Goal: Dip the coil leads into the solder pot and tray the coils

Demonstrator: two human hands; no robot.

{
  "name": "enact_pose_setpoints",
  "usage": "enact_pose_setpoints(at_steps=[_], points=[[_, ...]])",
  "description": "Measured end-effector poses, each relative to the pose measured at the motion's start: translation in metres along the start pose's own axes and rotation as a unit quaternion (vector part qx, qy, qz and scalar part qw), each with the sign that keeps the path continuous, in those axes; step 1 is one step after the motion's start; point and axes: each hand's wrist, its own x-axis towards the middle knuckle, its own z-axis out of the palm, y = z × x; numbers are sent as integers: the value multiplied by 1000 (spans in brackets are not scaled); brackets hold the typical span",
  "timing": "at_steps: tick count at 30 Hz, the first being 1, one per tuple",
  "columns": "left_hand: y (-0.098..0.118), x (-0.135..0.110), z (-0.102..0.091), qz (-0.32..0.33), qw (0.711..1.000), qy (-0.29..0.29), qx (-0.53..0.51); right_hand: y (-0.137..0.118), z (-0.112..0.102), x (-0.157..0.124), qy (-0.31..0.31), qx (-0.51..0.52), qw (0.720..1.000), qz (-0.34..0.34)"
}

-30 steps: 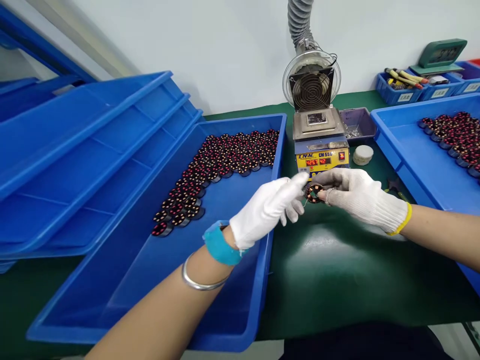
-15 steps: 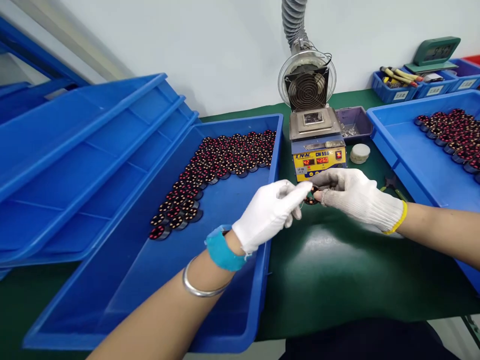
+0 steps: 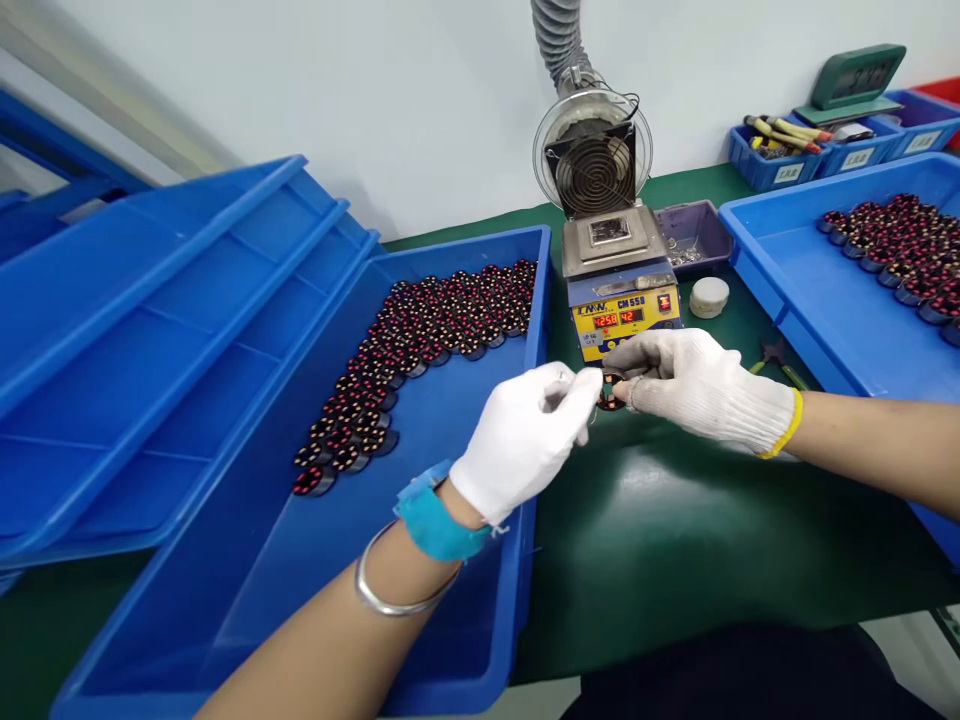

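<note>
Both of my hands wear white gloves and meet over the green mat, just in front of the solder pot (image 3: pixel 621 290). My right hand (image 3: pixel 694 385) is closed on a small round wound coil (image 3: pixel 609 392), dark with copper windings. My left hand (image 3: pixel 525 435) pinches at the coil's left edge with thumb and forefinger; what it grips there is too fine to make out. A blue wrist strap and a metal bangle sit on my left wrist. The coil is largely hidden by the fingers.
A blue tray (image 3: pixel 480 560) at the left holds several coils (image 3: pixel 420 340). Another blue tray (image 3: pixel 795 290) with coils stands at the right. Stacked blue trays (image 3: pixel 150 320) lean at the far left. A fume fan (image 3: pixel 594 150), a white round tin (image 3: pixel 709 296), cutters (image 3: pixel 776 355) and small bins (image 3: pixel 780 165) lie behind.
The view has shifted, so everything sits further left and lower. My left fingers have curled tighter at the coil's edge. The coil stays in my right hand.
</note>
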Motion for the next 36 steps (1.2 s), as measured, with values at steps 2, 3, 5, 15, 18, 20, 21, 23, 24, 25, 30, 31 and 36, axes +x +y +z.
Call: enact_pose_setpoints(at_steps=[2,3,5,15,18,20,21,23,24,25,30,31,36], points=[[7,-6,-3,-45,995,-89,1,0,-3,3,28,-10,1000,10],[9,-7,-6,-66,989,-133,-1,1,-4,4,43,-12,999,13],[10,-6,-11,-67,987,-147,14,2,-7,6,57,-1,998,7],[4,0,12,-97,985,-77,-122,-2,-1,2,54,46,997,-31],[12,-6,-6,-84,968,-59,-229,-4,-2,5,59,66,996,-24],[12,-6,-15,-62,961,4,-271,-5,-2,5,55,79,995,-18],[11,-5,-16,-59,961,26,-268,-5,-1,5,51,85,995,-19],[7,-2,-9,-69,972,8,-224,-6,1,3,53,91,994,-27],[4,-1,-3,-79,977,-22,-194,-5,2,2,57,90,994,-33],[3,0,5,-89,981,-51,-167,-5,3,1,62,88,993,-40],[3,-6,17,-77,985,13,-152,-2,4,0,68,89,992,-67],[3,-8,13,-52,984,56,-162,-2,4,0,70,92,991,-68],[0,-4,2,27,976,146,-158,-1,4,1,80,98,989,-81]])
